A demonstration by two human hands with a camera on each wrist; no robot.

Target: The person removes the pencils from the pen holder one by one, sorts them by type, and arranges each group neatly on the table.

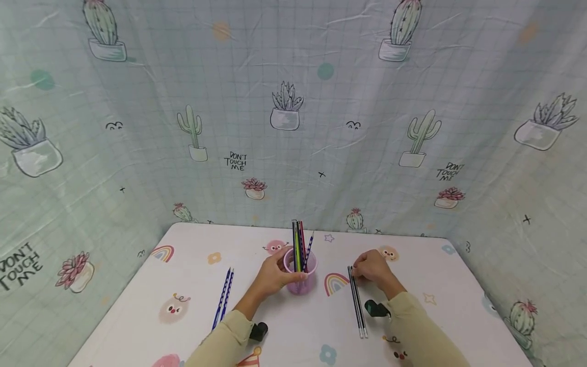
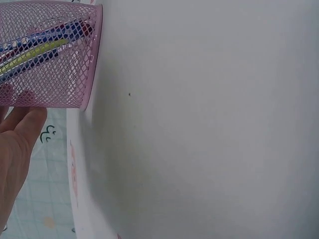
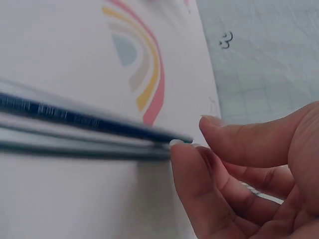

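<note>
My left hand (image 1: pixel 273 272) grips a pink mesh pencil cup (image 1: pixel 300 288), its thumb across the front and its fingers round the far side. Several pencils (image 1: pixel 297 250) stand in the cup, dark, yellow-green, red and blue dotted; the mesh side of the cup (image 2: pixel 50 92) shows them in the left wrist view. To the right, dark striped pencils (image 1: pixel 357 306) lie side by side on the table. My right hand (image 1: pixel 372 267) is at their far ends. In the right wrist view the index fingertip touches the pencils (image 3: pixel 99 122), while the thumb stands apart from them.
Two blue dotted pencils (image 1: pixel 223 295) lie on the table (image 1: pixel 275 351) left of my left forearm. Dark wrist devices (image 1: pixel 377 308) show beside both sleeves. Behind the table and at its sides hangs a cactus-print cloth (image 1: pixel 321 137).
</note>
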